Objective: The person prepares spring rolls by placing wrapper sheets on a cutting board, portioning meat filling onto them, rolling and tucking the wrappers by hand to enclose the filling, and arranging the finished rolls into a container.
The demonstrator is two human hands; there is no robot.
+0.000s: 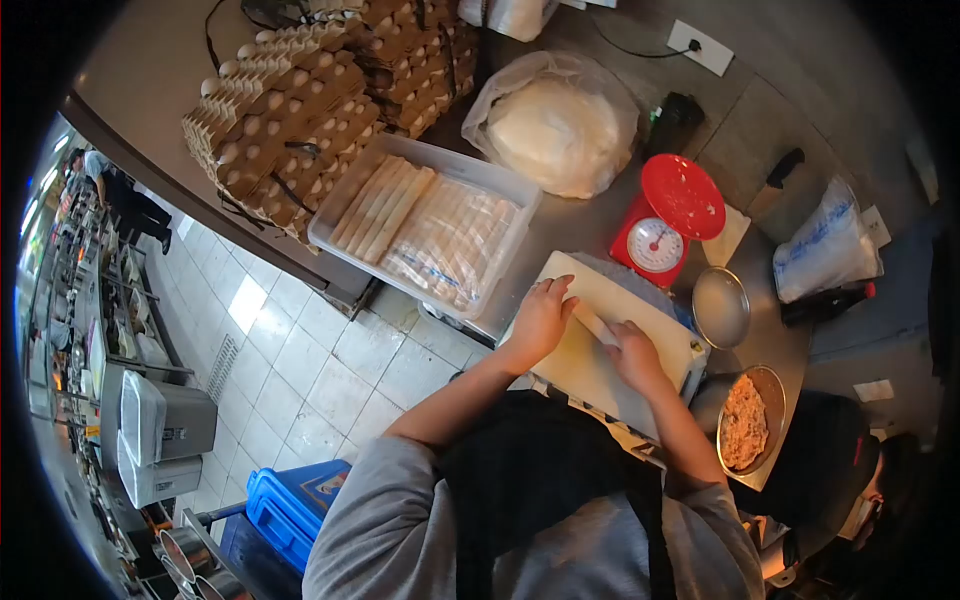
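Observation:
A pale, thin uncooked spring roll [594, 323] lies on the white cutting board [672, 340] in front of me. My left hand [541, 318] is at its left end, with the fingers bent over that tip. My right hand [634, 355] is closed around the other end, thumb along the top. Right of the board stands a small metal bowl [721, 308] with cloudy liquid. Nearer to me, a metal bowl [781, 408] holds an orange-brown minced filling [744, 424]. To the left, a clear plastic tub [527, 208] contains many similar rolls, part of them under plastic.
Behind the board are a red kitchen scale [655, 244] and a plastic bag with a pale mass [556, 135]. Stacked egg trays [285, 130] stand at the back left. A knife [780, 175] is near the wall. A person in dark clothes [815, 450] is close on the right.

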